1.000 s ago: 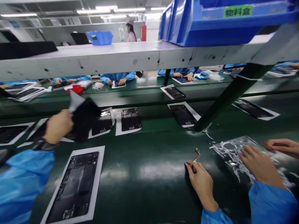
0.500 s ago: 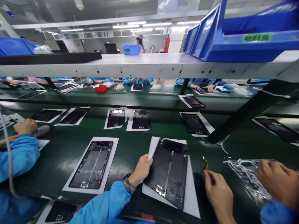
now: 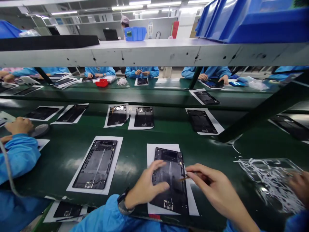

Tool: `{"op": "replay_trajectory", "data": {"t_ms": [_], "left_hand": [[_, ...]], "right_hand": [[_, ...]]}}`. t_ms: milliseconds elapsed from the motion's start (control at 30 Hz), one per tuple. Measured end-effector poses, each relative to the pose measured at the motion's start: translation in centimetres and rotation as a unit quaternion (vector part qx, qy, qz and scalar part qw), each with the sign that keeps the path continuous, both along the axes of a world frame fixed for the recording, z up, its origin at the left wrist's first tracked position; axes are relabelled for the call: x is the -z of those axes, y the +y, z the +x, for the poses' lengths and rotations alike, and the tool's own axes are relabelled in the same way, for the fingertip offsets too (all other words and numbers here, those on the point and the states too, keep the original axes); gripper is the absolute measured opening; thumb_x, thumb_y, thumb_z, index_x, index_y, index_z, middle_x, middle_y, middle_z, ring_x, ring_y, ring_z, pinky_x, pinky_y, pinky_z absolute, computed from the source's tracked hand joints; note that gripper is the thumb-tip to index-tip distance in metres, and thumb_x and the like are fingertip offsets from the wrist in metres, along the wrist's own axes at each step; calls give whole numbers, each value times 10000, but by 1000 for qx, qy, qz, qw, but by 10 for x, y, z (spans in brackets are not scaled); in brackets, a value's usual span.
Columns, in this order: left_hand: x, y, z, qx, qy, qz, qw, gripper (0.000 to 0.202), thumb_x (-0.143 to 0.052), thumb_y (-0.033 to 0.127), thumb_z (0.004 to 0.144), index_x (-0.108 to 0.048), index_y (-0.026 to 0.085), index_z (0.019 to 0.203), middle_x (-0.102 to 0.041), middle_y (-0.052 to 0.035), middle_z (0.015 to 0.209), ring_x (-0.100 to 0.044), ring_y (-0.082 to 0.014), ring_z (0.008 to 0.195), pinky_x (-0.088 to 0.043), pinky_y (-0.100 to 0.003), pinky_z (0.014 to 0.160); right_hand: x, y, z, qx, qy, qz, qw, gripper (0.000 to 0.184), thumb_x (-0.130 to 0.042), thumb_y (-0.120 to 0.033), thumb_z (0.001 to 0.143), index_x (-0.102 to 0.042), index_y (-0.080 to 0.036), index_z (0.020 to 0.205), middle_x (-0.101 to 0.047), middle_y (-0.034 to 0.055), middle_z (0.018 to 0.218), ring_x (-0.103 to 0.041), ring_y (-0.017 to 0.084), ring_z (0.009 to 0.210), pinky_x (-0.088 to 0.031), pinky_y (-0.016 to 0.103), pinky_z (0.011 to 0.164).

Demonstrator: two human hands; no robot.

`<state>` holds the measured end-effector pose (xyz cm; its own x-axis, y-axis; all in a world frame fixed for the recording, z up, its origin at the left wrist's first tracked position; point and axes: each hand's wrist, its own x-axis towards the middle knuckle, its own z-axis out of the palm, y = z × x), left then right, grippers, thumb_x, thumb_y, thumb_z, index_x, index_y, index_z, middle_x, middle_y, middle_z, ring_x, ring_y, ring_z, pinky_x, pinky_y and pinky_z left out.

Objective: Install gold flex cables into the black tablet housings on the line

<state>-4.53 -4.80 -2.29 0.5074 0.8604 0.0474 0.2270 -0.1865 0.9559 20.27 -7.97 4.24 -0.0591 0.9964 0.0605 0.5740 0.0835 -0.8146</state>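
Note:
A black tablet back housing (image 3: 172, 193) lies on white paper sheets (image 3: 151, 149) in front of me, its long side slightly askew to them. My left hand (image 3: 147, 185) is over the housing's left side, thumb and fingers spread, holding nothing; whether the fingertips touch it I cannot tell. Between the thumb and fingers of my right hand (image 3: 212, 187) is a small orange-brown flex cable (image 3: 183, 178), held above the housing's right half. The far end of the cable is blurred.
Another tablet housing (image 3: 98, 166) on paper lies to the left. At right, someone's hand (image 3: 300, 185) is at a clear tray (image 3: 272, 160) of white strips. A dark slanted post (image 3: 260, 111) rises behind, under a shelf (image 3: 154, 53) with blue bins (image 3: 241, 24).
My left hand has let go of the housing's left edge and opened above it. My right hand has brought the flex cable leftward over the housing, which now lies straighter.

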Motion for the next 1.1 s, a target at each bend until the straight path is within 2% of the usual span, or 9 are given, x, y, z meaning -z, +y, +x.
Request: {"op": "replay_trajectory", "data": {"t_ms": [67,167,233,333,433,567,733,933,1100], "left_hand": [[-1,1,13,66,-18,-37,997,749,-789,293,755,-371,224,1373,-661,-45,1137,-616,-205,1081,-440,-337,1015],[13,4,24,19,79,19,997,510,-668,122,808,-437,198,1256,-657,8,871,-635,-175,840,-495,-308,835],[24,8,21,-17,165,111,980,383,-534,77,873,-458,191,1230,-639,-22,917,-615,-187,837,-497,-320,783],[33,15,10,-14,280,235,931,269,-421,85,942,-504,182,1179,-626,-51,927,-599,-218,835,-498,-351,743],[35,23,3,-4,355,304,884,149,-445,88,940,-551,177,997,-617,-40,825,-593,-232,779,-485,-337,662],[42,32,6,-13,370,365,854,113,-494,91,922,-533,176,859,-607,-27,761,-585,-221,709,-465,-324,614],[50,39,9,-9,325,404,855,85,-487,118,943,-546,164,903,-608,-25,770,-581,-199,686,-450,-306,608],[54,43,3,35,265,395,879,146,-428,155,989,-563,156,1043,-650,-33,859,-617,-186,769,-476,-291,666],[58,47,0,59,234,382,892,204,-395,163,1002,-562,156,1119,-677,-47,943,-644,-194,846,-503,-311,732]], "right_hand": [[5,29,-15,-38,12,-33,999,233,-567,-399,908,-709,-218,948,-661,0,706,-564,148,595,-436,257,567],[25,74,-29,-58,28,-47,997,202,-595,-354,860,-691,-179,882,-678,19,707,-592,162,626,-436,263,584],[43,98,-34,-74,19,-66,995,172,-593,-313,836,-680,-165,855,-700,33,725,-624,170,656,-445,265,609],[68,124,-41,-87,-12,-91,992,140,-582,-259,808,-680,-161,788,-701,36,698,-631,169,642,-434,258,593],[86,141,-50,-88,-42,-100,990,107,-601,-212,767,-685,-165,722,-684,27,676,-608,162,633,-411,252,585],[97,156,-60,-84,-90,-107,987,78,-629,-145,726,-687,-173,682,-649,3,658,-571,140,632,-377,242,595],[103,171,-62,-66,-140,-154,976,48,-706,-149,696,-679,-182,718,-618,-29,649,-550,114,605,-341,217,545],[101,194,-58,-57,-226,-231,944,243,-847,-247,603,-610,-193,611,-598,-31,574,-571,137,577,-322,228,513],[88,186,-61,-49,-311,-206,926,307,-857,-381,623,-612,-215,704,-668,16,720,-642,208,727,-339,261,570]]}}
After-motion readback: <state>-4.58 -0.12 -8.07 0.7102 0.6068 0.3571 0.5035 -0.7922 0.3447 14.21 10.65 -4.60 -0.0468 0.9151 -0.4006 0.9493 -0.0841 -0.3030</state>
